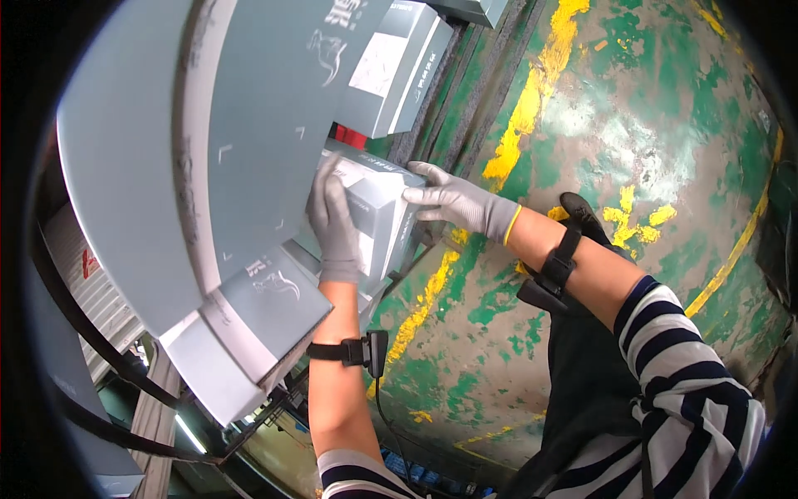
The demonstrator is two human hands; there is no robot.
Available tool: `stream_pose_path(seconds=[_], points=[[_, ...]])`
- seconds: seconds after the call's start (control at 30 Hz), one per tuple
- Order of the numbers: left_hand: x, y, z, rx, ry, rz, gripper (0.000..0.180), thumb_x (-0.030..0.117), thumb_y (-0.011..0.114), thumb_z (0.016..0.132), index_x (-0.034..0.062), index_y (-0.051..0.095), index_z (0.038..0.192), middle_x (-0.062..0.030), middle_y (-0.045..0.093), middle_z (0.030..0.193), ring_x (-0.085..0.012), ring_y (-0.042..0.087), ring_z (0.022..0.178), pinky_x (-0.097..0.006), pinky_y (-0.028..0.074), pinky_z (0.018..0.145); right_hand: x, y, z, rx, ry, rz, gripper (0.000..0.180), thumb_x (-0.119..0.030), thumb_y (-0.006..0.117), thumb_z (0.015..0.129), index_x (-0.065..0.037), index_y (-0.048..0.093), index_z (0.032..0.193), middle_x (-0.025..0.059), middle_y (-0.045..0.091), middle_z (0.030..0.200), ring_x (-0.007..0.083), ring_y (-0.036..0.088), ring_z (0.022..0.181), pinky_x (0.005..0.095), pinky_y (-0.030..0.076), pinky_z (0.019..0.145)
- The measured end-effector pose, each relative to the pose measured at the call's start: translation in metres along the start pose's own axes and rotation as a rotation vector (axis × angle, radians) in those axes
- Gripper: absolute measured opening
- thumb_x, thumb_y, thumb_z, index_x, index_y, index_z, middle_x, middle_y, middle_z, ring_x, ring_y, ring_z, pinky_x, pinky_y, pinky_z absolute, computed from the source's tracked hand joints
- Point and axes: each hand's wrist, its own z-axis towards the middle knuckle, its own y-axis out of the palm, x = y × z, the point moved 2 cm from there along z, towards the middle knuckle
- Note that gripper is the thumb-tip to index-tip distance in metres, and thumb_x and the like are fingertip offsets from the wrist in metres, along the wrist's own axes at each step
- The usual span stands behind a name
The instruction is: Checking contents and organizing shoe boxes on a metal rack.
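A grey-blue cardboard box (385,204) with a white label is between my two gloved hands, near the middle of the view. My left hand (335,220) presses along its left side, fingers together and pointing away from me; some fingertips are blurred. On the opposite side, my right hand (457,200) grips the far right edge and corner, thumb toward the near face. Both hands wear thin grey gloves. The box's underside is hidden, so I cannot tell what it rests on.
Large grey-blue boxes (262,141) rise close on the left, one beside my left forearm (274,295). Another labelled box (391,71) stands beyond my hands, with a red item (349,137) near it. Dark rails (465,104) run along the worn green floor (532,358) with yellow lines.
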Motion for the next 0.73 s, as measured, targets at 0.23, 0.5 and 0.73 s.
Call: stream_pose_path(seconds=[0.23,0.5,0.73], points=[[-0.034,-0.021,0.024,0.077,-0.293,0.256,0.068,0.048,0.029,0.104,0.0025,0.029,0.155,-0.0178,0.026,0.162,-0.0343,0.016,0.151,-0.044,0.012,0.123,-0.008,0.017,0.004,0.117,-0.034,0.002,0.099,-0.051,0.078,0.081,-0.01,0.028,0.155,0.0122,0.04,0.151,0.029,0.036,0.141,0.0529,0.037,0.109],[-0.019,0.02,0.026,0.16,-0.249,0.254,0.065,0.05,0.034,0.103,0.0121,0.031,0.156,-0.0226,0.022,0.162,-0.0358,0.017,0.151,-0.052,0.011,0.12,0.007,0.005,0.005,0.038,0.017,-0.031,0.071,-0.037,0.072,0.092,-0.014,0.038,0.15,0.0056,0.042,0.147,0.0208,0.042,0.134,0.0452,0.046,0.103],[-0.004,0.041,0.029,0.125,-0.343,0.533,0.07,0.053,0.05,0.094,0.016,0.037,0.152,-0.0237,0.021,0.161,-0.047,0.015,0.148,-0.057,0.014,0.119,0.015,0.009,0.01,0.085,-0.096,0.093,0.074,-0.037,0.075,0.089,-0.014,0.039,0.149,0.0056,0.052,0.138,0.0204,0.049,0.127,0.0467,0.049,0.096]])
